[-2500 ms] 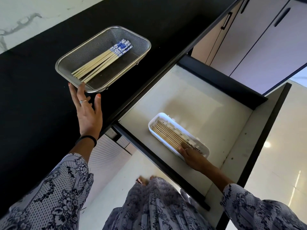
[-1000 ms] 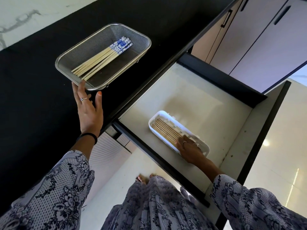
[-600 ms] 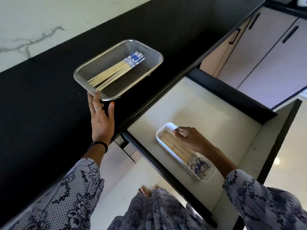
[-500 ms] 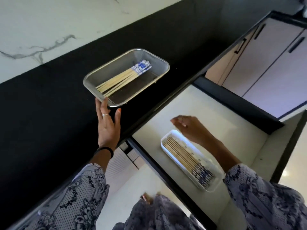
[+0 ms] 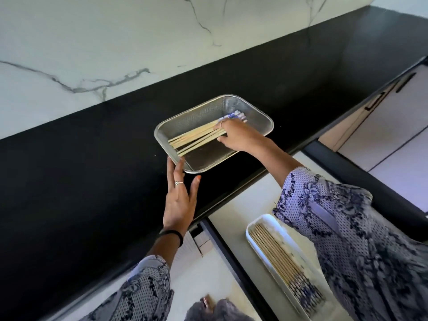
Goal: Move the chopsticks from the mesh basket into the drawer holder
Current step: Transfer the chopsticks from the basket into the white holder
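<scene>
A steel mesh basket (image 5: pixel 201 107) sits on the black counter and holds several wooden chopsticks (image 5: pixel 194 139) with blue-and-white ends. My right hand (image 5: pixel 236 135) reaches into the basket, fingers curled over the chopsticks near their patterned ends. My left hand (image 5: pixel 180 195) lies flat on the counter with straight fingers touching the basket's near corner. Down in the open drawer, a white holder (image 5: pixel 251 225) contains several chopsticks (image 5: pixel 284 265) laid side by side; my right sleeve hides part of it.
The black counter (image 5: pixel 92 170) runs along a marble wall (image 5: pixel 115 42). The open drawer (image 5: pixel 234 214) juts out below the counter edge at lower right. Cabinet doors with dark handles (image 5: pixel 393 107) stand at right.
My right hand left the drawer holder, rose over the counter edge and reached into the mesh basket onto the chopsticks. My view tilted up toward the counter. My left hand stayed at the basket.
</scene>
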